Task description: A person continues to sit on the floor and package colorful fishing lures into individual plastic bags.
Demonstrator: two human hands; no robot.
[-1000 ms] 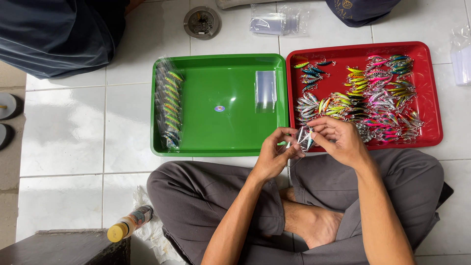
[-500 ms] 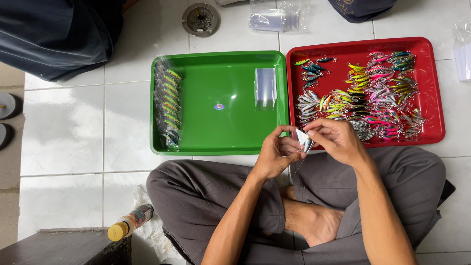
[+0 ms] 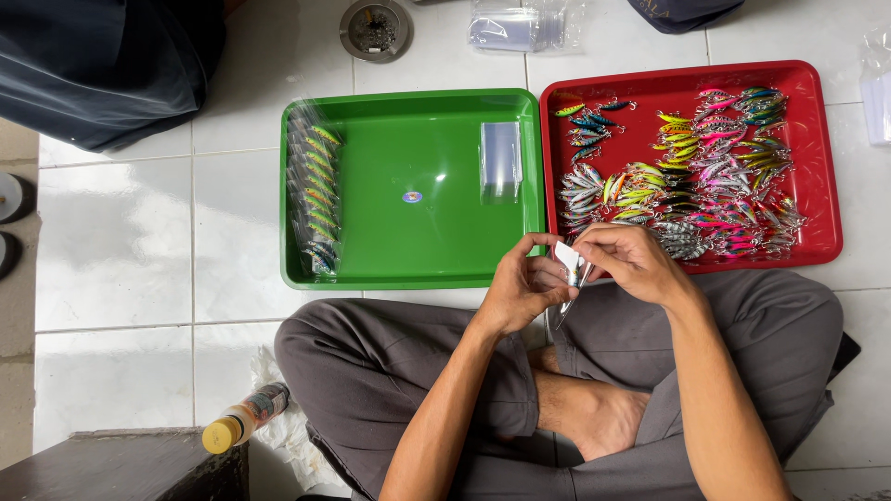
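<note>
1. Left hand (image 3: 522, 286) and right hand (image 3: 626, 262) pinching one small lure in a clear sleeve (image 3: 570, 269), just below the green tray (image 3: 408, 269).
2. Right of that tray, red tray (image 3: 826, 186) heaped with lures (image 3: 682, 176).
3. Inside green tray: packed lures (image 3: 316, 190), spare sleeves (image 3: 501, 160).

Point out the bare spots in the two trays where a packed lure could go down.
Green tray: bare floor between the bagged lures along its left wall and the clear sleeves at right. Red tray: crowded with loose lures; only thin rim strips free.
</note>
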